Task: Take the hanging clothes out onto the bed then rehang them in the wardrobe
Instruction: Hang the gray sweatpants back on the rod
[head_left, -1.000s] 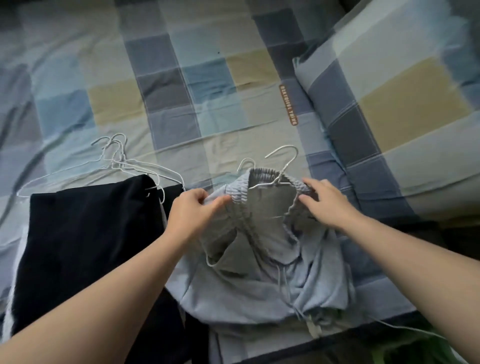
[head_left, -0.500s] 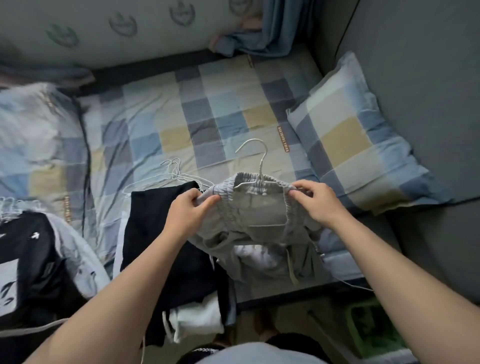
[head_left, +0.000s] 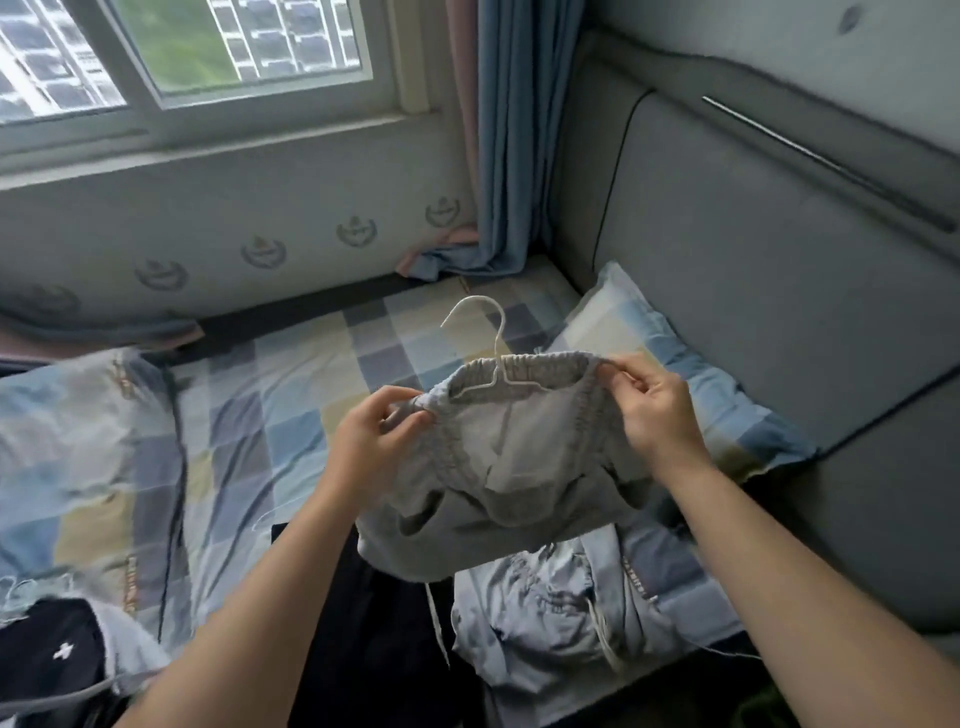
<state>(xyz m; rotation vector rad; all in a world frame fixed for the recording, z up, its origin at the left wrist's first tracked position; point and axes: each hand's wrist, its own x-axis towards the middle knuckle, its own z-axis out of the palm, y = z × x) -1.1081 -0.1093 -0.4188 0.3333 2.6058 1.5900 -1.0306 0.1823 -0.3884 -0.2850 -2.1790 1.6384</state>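
Note:
I hold grey sweatpants (head_left: 498, 499) up above the bed (head_left: 311, 395), stretched by the elastic waistband. My left hand (head_left: 371, 439) pinches the waistband's left end and my right hand (head_left: 657, 413) pinches its right end. A white wire hanger (head_left: 493, 353) sits inside the waistband with its hook sticking up between my hands. Under the sweatpants, a light blue garment (head_left: 561, 608) and a black garment (head_left: 374, 639) lie on the checked sheet.
A checked pillow (head_left: 691, 374) leans against the grey padded headboard (head_left: 779, 270) on the right. A checked duvet (head_left: 78, 457) and dark printed clothes (head_left: 47, 654) lie at the left. A window (head_left: 182, 47) and blue curtain (head_left: 514, 135) stand behind the bed.
Both hands lifted the grey sweatpants with the hanger off the bed, leaving the light blue garment below. My view has tilted up from the sheet to the window and headboard.

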